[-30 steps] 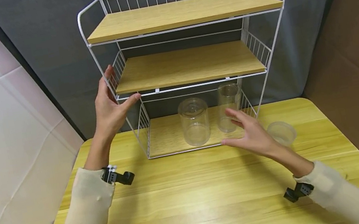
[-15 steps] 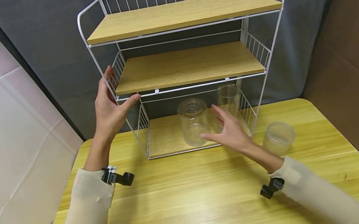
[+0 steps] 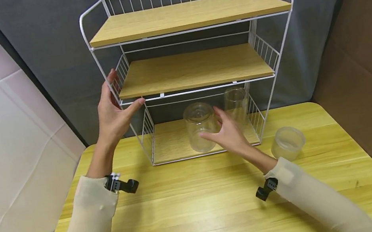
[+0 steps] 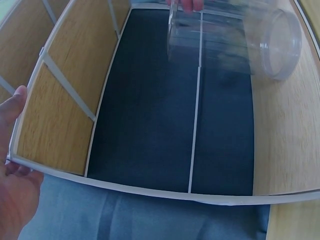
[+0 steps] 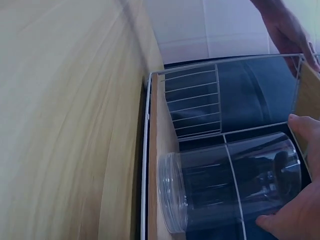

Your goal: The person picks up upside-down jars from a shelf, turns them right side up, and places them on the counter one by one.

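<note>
A three-tier rack (image 3: 171, 17) of white wire with wooden boards stands at the back of the table. My left hand (image 3: 111, 112) grips its left side at the middle tier, the thumb lying at the board's front corner. On the bottom tier, a wide clear jar (image 3: 195, 125) stands with a taller, narrower clear jar (image 3: 236, 100) to its right. My right hand (image 3: 229, 135) is at the wide jar's right side, thumb and fingers spread around it in the right wrist view. Whether they touch it, I cannot tell.
A short, frosted clear cup (image 3: 288, 142) stands on the wooden table (image 3: 192, 207), right of the rack. Behind the rack hangs a dark grey cloth (image 3: 53, 51). A white panel (image 3: 5, 139) rises at the left and a brown one (image 3: 368, 56) at the right.
My right hand has moved left, from in front of the narrow jar to the wide jar's right side. The left hand keeps its grip on the rack.
</note>
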The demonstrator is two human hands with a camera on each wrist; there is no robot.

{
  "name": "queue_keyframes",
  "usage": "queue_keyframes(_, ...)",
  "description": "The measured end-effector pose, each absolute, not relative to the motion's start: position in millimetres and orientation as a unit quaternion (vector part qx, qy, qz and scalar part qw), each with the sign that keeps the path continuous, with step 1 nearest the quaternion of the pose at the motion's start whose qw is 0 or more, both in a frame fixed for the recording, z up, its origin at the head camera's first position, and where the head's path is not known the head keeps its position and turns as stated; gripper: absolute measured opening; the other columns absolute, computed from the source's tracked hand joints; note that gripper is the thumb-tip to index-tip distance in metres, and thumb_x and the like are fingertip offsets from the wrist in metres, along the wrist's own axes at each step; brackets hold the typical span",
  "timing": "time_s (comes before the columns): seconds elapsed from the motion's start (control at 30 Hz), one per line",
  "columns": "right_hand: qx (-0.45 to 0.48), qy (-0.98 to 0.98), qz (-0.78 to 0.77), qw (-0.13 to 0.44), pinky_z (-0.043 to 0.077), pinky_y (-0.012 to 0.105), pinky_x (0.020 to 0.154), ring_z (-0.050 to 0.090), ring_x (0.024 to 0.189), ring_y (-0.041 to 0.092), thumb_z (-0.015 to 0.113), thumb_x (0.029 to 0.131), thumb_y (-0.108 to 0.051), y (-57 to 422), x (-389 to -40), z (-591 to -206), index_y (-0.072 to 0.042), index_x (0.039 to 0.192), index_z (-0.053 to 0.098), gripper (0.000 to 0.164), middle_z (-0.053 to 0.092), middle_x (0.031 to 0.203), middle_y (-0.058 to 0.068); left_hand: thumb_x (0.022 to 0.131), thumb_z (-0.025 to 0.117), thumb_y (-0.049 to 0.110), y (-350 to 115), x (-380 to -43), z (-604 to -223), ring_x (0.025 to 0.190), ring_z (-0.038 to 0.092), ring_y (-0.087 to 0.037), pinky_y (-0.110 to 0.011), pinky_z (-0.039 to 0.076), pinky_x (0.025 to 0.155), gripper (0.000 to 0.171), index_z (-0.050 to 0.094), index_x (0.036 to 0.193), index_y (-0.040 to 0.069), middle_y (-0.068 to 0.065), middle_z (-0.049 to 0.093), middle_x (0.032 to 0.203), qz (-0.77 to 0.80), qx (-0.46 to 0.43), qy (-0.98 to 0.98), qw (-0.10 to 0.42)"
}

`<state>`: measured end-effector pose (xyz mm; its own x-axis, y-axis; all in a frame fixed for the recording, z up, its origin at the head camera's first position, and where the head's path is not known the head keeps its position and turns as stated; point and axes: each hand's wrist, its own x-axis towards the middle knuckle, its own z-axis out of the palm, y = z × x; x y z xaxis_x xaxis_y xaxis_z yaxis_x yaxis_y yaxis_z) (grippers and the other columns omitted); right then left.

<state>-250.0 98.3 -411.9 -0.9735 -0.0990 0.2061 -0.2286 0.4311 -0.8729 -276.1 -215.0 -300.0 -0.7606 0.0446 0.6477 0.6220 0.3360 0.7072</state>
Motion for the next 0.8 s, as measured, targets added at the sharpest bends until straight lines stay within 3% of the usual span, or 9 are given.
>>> queue_keyframes(0.4, 0.073, -0.865, 0.485, 0.104, 0.045, 0.061, 0.116, 0.051, 0.142, 0.044, 0.093, 0.077, -0.045, 81, -272, -414, -0.004, 0.165, 0.031, 0.116, 0.045, 0.162, 0.022, 0.085, 0.078, -0.016, -204, -255, -286, 0.159, 0.029, -0.029, -0.034, 0.027, 0.130, 0.095, 0.026, 0.164, -0.005, -0.018, 0.027, 0.173, -0.538, -0.218, -0.769, 0.266)
queue_keyframes(0.8, 0.063, -0.859, 0.493, 0.126, 0.040, 0.056, 0.121, 0.050, 0.144, 0.042, 0.095, 0.076, -0.039, 71, -285, -419, -0.004, 0.164, 0.032, 0.114, 0.050, 0.158, 0.023, 0.086, 0.077, -0.015, -202, -252, -283, 0.159, 0.029, -0.030, -0.035, 0.028, 0.130, 0.092, 0.027, 0.163, -0.006, -0.016, 0.028, 0.173, -0.539, -0.219, -0.769, 0.266)
